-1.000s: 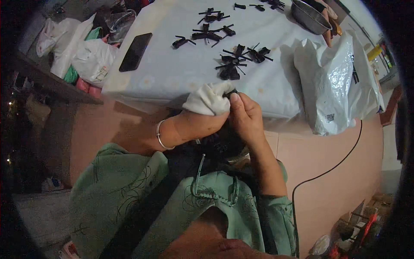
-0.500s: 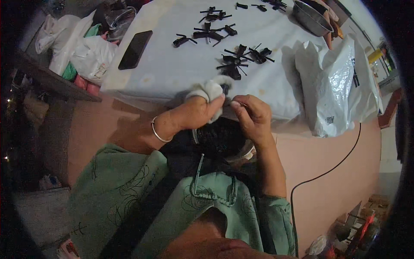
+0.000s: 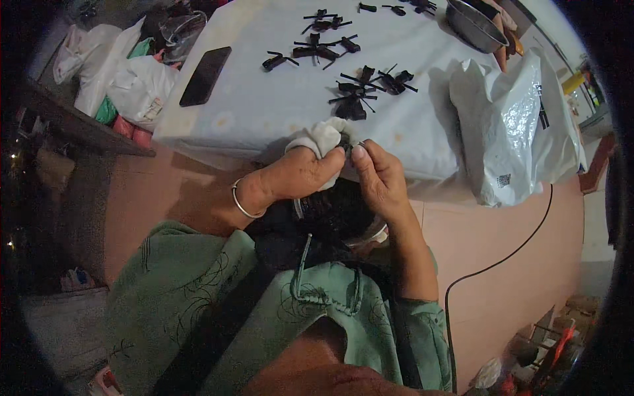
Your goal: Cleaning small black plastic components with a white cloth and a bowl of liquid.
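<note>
My left hand point(image 3: 297, 173) is closed round a bunched white cloth point(image 3: 323, 136) at the table's near edge. A small dark piece point(image 3: 345, 140) sticks out of the cloth by my left thumb; its kind is hard to tell. Close beside it on the right, my right hand point(image 3: 383, 179) pinches thumb and forefinger together at something thin, too small to make out. Just beyond the cloth lies a cluster of small black parts with thin straps or prongs point(image 3: 350, 107). Similar black parts point(image 3: 316, 51) are scattered farther back.
A dark phone point(image 3: 206, 76) lies on the white-covered table point(image 3: 251, 125) at left. At right stand a white plastic bag point(image 3: 492, 132) and, farther back, a metal bowl point(image 3: 477, 30). Filled bags point(image 3: 142, 89) sit at far left. A black cable point(image 3: 492, 264) crosses the floor.
My right hand has shifted slightly left and up, its fingertips now close against the dark piece at the cloth. My left hand keeps its hold on the cloth.
</note>
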The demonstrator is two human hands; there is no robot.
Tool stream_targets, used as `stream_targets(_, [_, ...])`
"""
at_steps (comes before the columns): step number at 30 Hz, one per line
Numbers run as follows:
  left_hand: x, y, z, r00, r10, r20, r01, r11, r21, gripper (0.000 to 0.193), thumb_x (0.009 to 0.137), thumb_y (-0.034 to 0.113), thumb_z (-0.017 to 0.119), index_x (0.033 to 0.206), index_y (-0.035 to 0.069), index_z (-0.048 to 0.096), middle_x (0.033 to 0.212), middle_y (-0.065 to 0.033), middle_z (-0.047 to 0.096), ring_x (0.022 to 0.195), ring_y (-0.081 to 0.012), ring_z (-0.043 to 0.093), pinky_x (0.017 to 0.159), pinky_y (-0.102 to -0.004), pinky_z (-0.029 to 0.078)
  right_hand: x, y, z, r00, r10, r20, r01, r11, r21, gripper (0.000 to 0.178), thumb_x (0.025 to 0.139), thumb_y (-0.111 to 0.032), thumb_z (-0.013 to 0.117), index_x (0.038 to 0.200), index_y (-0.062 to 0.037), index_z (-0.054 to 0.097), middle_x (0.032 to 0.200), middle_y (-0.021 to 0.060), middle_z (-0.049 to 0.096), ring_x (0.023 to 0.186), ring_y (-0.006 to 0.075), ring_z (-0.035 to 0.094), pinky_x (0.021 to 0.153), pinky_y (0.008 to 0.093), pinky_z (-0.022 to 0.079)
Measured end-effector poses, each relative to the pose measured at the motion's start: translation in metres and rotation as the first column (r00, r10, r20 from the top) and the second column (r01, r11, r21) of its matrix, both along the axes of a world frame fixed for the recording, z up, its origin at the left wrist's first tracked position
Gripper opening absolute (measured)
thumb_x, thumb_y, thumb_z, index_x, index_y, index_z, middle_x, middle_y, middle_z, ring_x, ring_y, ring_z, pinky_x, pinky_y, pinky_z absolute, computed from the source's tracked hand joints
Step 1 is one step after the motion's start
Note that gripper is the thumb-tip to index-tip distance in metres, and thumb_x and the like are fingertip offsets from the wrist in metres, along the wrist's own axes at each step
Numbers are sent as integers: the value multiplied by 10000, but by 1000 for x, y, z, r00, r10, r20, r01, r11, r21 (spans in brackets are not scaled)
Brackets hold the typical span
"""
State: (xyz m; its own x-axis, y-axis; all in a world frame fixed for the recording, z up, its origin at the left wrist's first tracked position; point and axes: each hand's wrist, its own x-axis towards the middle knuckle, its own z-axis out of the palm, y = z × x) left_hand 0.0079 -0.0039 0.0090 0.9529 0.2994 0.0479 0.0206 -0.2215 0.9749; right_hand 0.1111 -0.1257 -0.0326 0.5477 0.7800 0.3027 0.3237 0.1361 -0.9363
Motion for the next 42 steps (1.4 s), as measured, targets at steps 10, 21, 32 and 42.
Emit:
stream_targets(10, [-2, 0, 3, 983, -133, 130, 123, 989, 77, 232, 822, 107, 454, 1030, 9, 486, 854, -72, 522, 772, -139, 482, 710, -275, 419, 0, 0, 2, 972, 14, -236, -7, 1000, 28, 206, 830, -157, 594, 699, -25, 505, 597, -56, 426, 565, 38, 348, 482, 206, 312])
stream_targets(21, [-3, 1, -6, 999, 37, 37, -43, 980, 196, 200, 828, 123, 456, 991, 11, 489, 735, -47, 512, 673, -137, 483, 617, -290, 425, 3, -2, 1, 999, 48, -18, -49, 997, -56, 282, 892, -229, 486, 727, 0, 473, 569, 46, 396, 567, 109, 346, 499, 271, 349])
stream_targets(32, [2, 1, -29, 929, -161, 333, -122, 716, 687, 172, 795, 96, 474, 943, 11, 501, 847, -178, 527, 789, -344, 518, 707, -389, 420, -13, 11, -19, 992, -2, -127, 10, 998, 62, 278, 898, -186, 477, 698, 6, 464, 556, 36, 383, 559, 81, 327, 484, 254, 333])
stream_targets(42, [-5, -10, -32, 956, 128, 262, -183, 963, 198, 132, 769, 29, 475, 894, -7, 491, 992, -211, 489, 834, -368, 499, 736, -388, 414, -21, 12, -4, 964, 42, -262, -21, 997, 81, 280, 911, -192, 458, 701, -7, 463, 597, -22, 396, 598, 59, 336, 512, 223, 334])
